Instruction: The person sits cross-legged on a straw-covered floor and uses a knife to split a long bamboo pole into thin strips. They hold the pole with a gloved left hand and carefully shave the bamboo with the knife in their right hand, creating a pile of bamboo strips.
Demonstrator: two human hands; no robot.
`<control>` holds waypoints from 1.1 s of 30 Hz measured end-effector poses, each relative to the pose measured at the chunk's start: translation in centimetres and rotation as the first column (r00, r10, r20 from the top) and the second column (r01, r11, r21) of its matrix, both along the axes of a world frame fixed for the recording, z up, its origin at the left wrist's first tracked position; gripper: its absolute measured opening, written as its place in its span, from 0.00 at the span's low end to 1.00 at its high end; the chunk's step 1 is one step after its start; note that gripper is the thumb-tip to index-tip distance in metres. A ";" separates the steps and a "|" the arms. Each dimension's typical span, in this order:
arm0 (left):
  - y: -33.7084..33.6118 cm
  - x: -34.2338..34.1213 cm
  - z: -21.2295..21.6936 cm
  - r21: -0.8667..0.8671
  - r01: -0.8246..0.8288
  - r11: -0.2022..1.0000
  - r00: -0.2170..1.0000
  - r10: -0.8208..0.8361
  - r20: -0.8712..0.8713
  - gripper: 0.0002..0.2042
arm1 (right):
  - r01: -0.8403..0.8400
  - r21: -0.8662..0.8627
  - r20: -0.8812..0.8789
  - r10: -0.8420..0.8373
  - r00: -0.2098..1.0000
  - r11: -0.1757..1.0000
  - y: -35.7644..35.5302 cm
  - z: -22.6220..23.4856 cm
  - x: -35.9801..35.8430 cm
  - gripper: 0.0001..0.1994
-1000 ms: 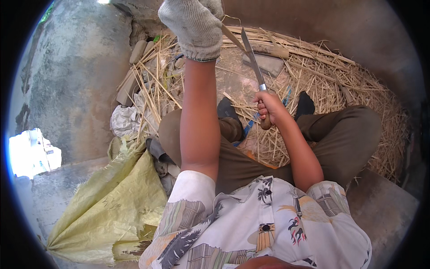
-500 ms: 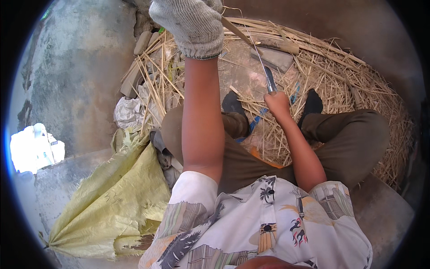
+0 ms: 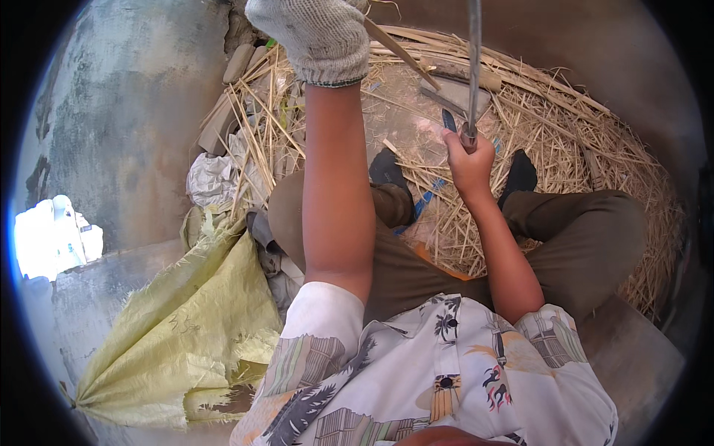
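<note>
My left hand (image 3: 312,33), in a grey-white knitted glove, reaches out at the top edge, its fingers partly cut off by the picture's border. A flat bamboo strip (image 3: 401,53) sticks out from the glove, slanting down to the right. My right hand (image 3: 471,162) is bare and closed around the handle of a long knife (image 3: 474,70). Its narrow blade points up past the top of the picture, seen nearly edge-on and apart from the strip. Close to my right thumb shows a small dark piece (image 3: 448,120) that I cannot make out.
Straw-like shavings (image 3: 587,149) and long strips cover the floor ahead and to the right. A grey block (image 3: 455,95) lies beyond my right hand. At left are a torn yellow woven sack (image 3: 186,320), crumpled white material (image 3: 210,178) and a wall (image 3: 126,111). My legs are folded in front.
The knife has swung from a leftward slant beside the strip to nearly upright, away from it. My right hand has turned and shifted slightly right; my left hand has barely moved.
</note>
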State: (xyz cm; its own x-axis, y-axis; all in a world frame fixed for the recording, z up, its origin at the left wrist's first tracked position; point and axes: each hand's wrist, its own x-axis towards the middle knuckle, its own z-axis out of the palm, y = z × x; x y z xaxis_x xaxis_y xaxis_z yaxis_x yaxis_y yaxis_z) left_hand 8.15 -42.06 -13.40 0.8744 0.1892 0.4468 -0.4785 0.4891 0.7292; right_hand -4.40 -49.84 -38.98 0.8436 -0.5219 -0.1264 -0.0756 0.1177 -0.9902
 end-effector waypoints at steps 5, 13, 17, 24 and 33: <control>0.0 -0.2 0.0 0.004 -0.001 1.000 1.000 0.001 -0.024 0.34 | -0.212 -0.278 -0.370 0.100 0.924 0.937 -0.8 -5.3 -0.4 0.15; 0.6 1.2 -0.7 -0.042 0.073 0.996 0.997 -0.073 0.003 0.34 | -0.126 0.830 -0.254 0.569 0.782 0.544 -1.3 -4.5 0.5 0.14; 0.1 0.5 -0.2 -0.042 0.084 0.996 0.996 -0.085 -0.039 0.34 | -0.117 0.946 -0.098 0.613 0.784 0.301 -2.0 -0.6 0.9 0.16; 1.5 1.0 -0.7 -0.117 0.076 0.990 0.997 -0.072 0.043 0.33 | -0.192 -0.455 -0.236 0.090 0.968 0.870 -0.5 0.7 0.1 0.15; 9.6 -0.4 2.4 -0.003 0.577 0.817 0.800 -0.564 0.204 0.37 | -0.261 0.187 -0.346 0.312 0.885 0.947 -2.7 -7.0 1.0 0.12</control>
State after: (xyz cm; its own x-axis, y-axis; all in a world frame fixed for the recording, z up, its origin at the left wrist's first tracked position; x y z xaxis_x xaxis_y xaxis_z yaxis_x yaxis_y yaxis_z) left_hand 7.75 -32.48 -10.99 0.7352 -0.2853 0.6149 -0.2206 0.7570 0.6151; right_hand -3.38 -52.54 -46.03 0.8339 -0.2216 -0.5055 -0.4794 0.1629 -0.8623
